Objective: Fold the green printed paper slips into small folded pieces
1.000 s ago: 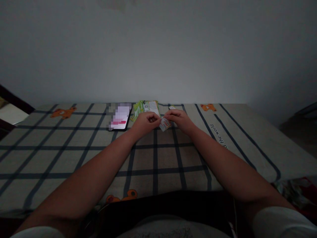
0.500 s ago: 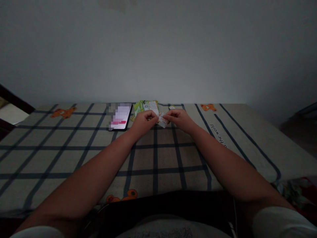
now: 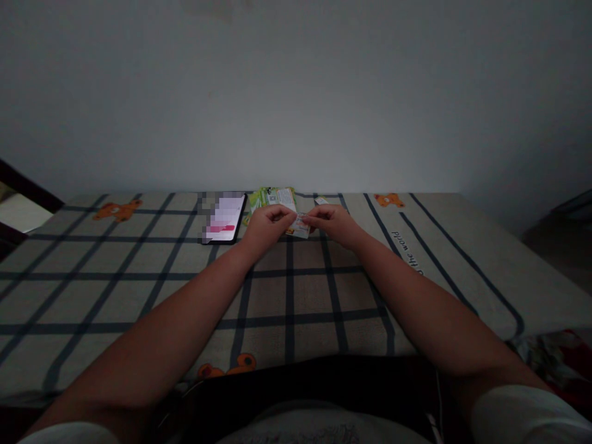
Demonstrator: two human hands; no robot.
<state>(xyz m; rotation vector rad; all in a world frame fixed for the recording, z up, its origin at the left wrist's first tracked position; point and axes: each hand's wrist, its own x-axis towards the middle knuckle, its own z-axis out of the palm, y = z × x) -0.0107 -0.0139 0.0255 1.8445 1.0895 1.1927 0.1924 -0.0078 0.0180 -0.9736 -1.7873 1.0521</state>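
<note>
Between my hands is a small white printed packet (image 3: 300, 230) with orange patches; its exact kind is too small to tell. My left hand (image 3: 269, 228) pinches its upper left side between thumb and forefinger. At its upper right, my right hand (image 3: 337, 223) grips it in the same way, the fingertips of both hands almost meeting. Just behind my left hand lies a green and white printed packet (image 3: 280, 196), partly covered by that hand. A little scrap with white and green print (image 3: 320, 200) rests behind my right hand.
A tablet (image 3: 226, 217) with a lit, partly blurred screen lies left of my left hand. The checked cloth (image 3: 268, 296) with bear prints covers the table up to the grey wall (image 3: 296, 98). Dark wooden bars (image 3: 28, 182) stand at the left edge.
The small white packet has turned between my fingers and now hangs flatter, showing more of its printed face. My fingertips have come closer together.
</note>
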